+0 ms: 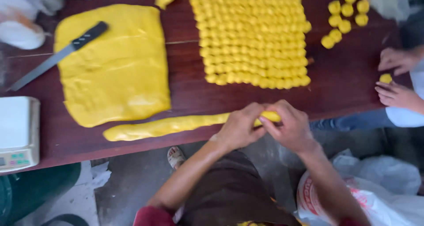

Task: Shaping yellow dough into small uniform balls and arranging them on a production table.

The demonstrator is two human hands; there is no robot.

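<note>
A long yellow dough strip [163, 126] lies along the front edge of the dark wooden table [185, 98]. My left hand [238, 126] and my right hand [289, 126] both pinch the strip's right end, fingers closed on it. A flat yellow dough slab [115, 71] lies at the left with a black-handled knife [57, 56] resting on it. Beyond my hands sits a tight grid of several small yellow dough balls [254, 36].
A white scale [17, 133] stands at the left table edge. Several loose dough balls [344, 18] lie at the far right. Another person's hands [397, 78] rest at the right edge, one dough ball [385, 78] between them. Plastic bags [380, 190] lie on the floor.
</note>
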